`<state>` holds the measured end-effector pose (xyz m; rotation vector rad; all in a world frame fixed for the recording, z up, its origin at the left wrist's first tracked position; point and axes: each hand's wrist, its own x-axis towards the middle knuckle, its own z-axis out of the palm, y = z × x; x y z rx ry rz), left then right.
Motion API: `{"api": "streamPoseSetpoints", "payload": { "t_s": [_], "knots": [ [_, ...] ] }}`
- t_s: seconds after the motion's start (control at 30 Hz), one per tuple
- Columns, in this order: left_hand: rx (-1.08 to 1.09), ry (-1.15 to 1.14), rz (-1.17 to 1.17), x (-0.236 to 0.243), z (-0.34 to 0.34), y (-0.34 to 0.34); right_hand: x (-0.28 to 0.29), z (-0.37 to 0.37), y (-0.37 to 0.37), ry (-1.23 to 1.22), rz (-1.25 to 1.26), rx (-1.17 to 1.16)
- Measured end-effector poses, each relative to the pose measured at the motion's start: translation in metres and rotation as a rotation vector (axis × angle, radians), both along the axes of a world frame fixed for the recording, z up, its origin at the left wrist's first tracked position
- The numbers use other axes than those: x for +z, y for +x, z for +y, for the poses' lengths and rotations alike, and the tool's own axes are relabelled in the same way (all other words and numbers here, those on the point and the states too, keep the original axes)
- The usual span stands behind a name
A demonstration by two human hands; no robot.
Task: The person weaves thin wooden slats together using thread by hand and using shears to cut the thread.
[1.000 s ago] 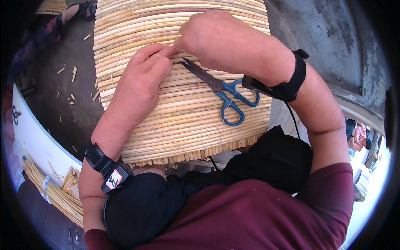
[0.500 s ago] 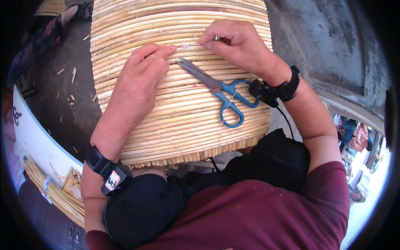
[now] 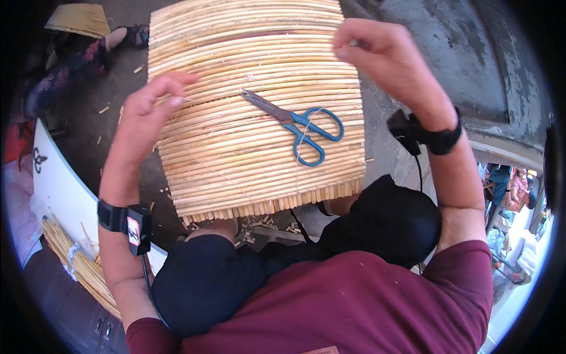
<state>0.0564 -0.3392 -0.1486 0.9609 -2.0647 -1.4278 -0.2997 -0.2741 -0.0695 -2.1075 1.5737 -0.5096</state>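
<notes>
A mat of pale, stick-like reeds (image 3: 259,141) tied side by side with white thread lies across my knees. Beyond its left edge, my left hand (image 3: 144,115) has the index finger stretched out. A short bit of white thread (image 3: 188,100) shows at the thumb tip, apparently pinched there. My right hand (image 3: 380,56) is raised by the far right corner, fingertips pressed together; a small dark, shiny thing shows between them, too small to name. Scissors with blue handles (image 3: 312,127) lie on the mat, blades slightly apart, a loose thread crossing the handles. A small white knot (image 3: 249,76) sits beyond their tips.
Bundled reeds (image 3: 76,253) lean at the lower left beside a curved white panel (image 3: 65,183). Short cut pieces (image 3: 265,224) litter the floor. Another person's patterned sleeve or trouser leg (image 3: 65,76) is at the far left, near another reed mat (image 3: 76,19).
My hands have moved apart from the white knot, the left one to the left and nearer me, the right one to the right and up. The mat and scissors appear shifted slightly in view.
</notes>
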Motion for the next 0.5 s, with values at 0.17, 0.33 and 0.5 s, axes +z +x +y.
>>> {"api": "streamPoseSetpoints", "payload": {
  "t_s": [0.17,0.33,0.5],
  "knots": [
    [0.089,0.1,-0.081,0.098,0.017,0.067,0.091,0.087,-0.021,-0.191,-0.062,-0.249],
    [0.058,-0.037,0.021,0.198,0.094,0.073,0.136,0.183,-0.002,-0.259,-0.326,-0.207],
    [0.053,0.078,0.238,0.219,0.214,0.018,0.132,0.248,0.053,-0.378,-0.565,-0.054]
  ]
}}
